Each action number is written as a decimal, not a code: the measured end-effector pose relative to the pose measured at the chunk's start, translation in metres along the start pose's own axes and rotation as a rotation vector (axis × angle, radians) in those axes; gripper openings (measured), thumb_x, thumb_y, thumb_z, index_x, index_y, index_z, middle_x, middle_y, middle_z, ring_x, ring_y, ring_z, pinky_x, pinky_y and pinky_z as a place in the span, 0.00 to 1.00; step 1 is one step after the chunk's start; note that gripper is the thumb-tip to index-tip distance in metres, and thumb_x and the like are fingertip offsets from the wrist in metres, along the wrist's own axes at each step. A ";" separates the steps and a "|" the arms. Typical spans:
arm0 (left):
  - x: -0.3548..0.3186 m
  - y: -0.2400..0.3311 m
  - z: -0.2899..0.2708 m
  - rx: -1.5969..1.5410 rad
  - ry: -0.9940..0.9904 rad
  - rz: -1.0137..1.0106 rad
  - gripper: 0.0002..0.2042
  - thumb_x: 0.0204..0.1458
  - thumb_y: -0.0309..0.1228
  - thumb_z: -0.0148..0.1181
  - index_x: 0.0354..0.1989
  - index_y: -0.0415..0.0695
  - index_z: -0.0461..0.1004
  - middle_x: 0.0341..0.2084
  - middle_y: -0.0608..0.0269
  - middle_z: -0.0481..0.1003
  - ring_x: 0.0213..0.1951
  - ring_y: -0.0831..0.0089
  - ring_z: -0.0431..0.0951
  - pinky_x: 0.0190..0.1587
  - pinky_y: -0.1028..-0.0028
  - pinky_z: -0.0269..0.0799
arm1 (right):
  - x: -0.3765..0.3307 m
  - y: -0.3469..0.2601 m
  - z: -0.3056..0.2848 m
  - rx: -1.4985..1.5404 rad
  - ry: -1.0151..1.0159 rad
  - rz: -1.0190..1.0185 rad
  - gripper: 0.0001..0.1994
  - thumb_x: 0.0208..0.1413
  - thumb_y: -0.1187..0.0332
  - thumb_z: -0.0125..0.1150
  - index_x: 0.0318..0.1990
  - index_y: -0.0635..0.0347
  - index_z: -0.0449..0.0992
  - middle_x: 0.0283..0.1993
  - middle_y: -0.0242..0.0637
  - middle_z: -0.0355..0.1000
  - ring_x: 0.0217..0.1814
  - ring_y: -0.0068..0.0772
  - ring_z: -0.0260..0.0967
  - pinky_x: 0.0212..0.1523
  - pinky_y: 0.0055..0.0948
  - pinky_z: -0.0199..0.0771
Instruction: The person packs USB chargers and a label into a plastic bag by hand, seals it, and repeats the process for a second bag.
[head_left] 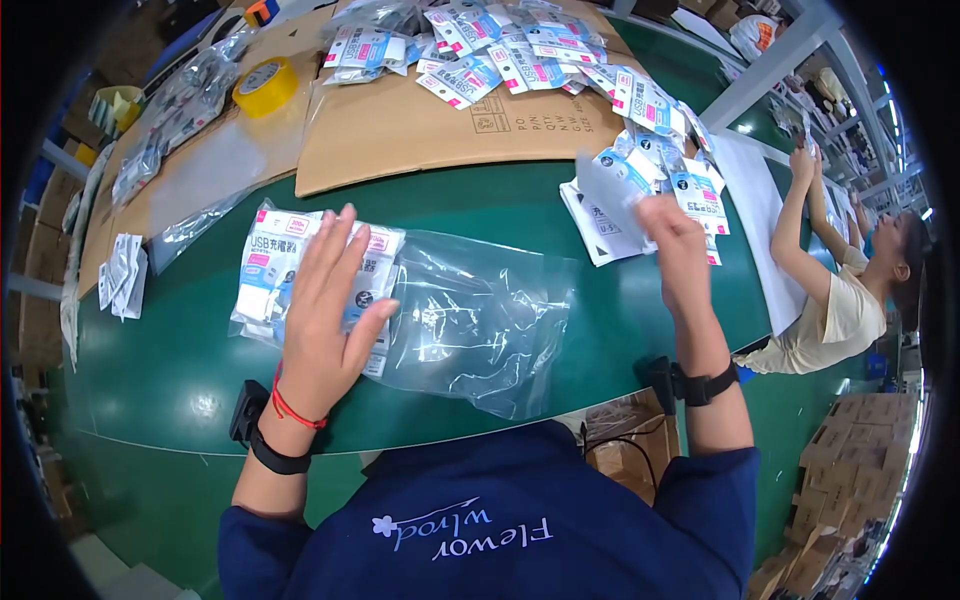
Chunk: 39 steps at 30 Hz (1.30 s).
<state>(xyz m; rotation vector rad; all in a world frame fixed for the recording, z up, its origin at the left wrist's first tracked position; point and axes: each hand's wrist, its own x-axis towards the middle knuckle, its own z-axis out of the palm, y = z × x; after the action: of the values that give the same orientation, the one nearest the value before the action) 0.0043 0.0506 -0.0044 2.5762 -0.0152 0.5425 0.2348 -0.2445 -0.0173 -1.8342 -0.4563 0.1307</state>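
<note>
With the left hand lying flat and open on the packets in the clear bag on the green counter, the right hand's pinched grip on a blurred packet could slip, or the slack bag mouth fold shut.

packet in right hand motion-blurred, co-worker cut off

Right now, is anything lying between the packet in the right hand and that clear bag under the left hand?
Nothing visible: only bare green table lies between the packet in the right hand and the clear plastic bag, whose filled end the left hand presses flat.
</note>
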 end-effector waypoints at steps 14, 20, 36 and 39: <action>0.009 0.050 0.016 -1.396 0.235 -0.452 0.14 0.62 0.28 0.46 0.54 0.36 0.67 0.44 0.62 0.74 0.43 0.80 0.74 0.44 0.80 0.71 | -0.037 -0.084 0.080 -0.297 0.098 -0.825 0.14 0.49 0.73 0.64 0.45 0.61 0.76 0.39 0.33 0.72 0.38 0.28 0.68 0.36 0.26 0.65; 0.011 0.038 0.010 -0.951 0.118 -0.422 0.12 0.60 0.24 0.48 0.50 0.37 0.72 0.36 0.65 0.77 0.31 0.85 0.73 0.34 0.84 0.68 | -0.028 -0.066 0.046 0.302 -0.284 -0.001 0.07 0.52 0.75 0.62 0.38 0.64 0.75 0.34 0.30 0.74 0.32 0.17 0.67 0.33 0.19 0.65; -0.012 -0.017 -0.019 -0.592 0.561 -0.282 0.10 0.57 0.19 0.49 0.45 0.34 0.73 0.39 0.60 0.77 0.31 0.83 0.73 0.29 0.85 0.66 | -0.075 -0.006 -0.077 0.089 -0.318 0.526 0.04 0.53 0.72 0.61 0.28 0.61 0.74 0.24 0.27 0.72 0.20 0.12 0.63 0.22 0.13 0.60; -0.013 -0.020 -0.024 -0.523 0.616 -0.273 0.10 0.57 0.19 0.49 0.45 0.33 0.73 0.39 0.61 0.76 0.31 0.84 0.72 0.29 0.85 0.65 | -0.078 -0.001 -0.059 0.099 -0.343 0.560 0.05 0.53 0.72 0.61 0.28 0.60 0.74 0.23 0.27 0.71 0.19 0.12 0.63 0.21 0.13 0.61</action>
<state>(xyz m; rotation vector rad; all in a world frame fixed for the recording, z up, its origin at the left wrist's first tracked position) -0.0147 0.0783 0.0001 1.7908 0.3513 1.0407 0.1814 -0.3260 -0.0087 -1.8025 -0.1530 0.8442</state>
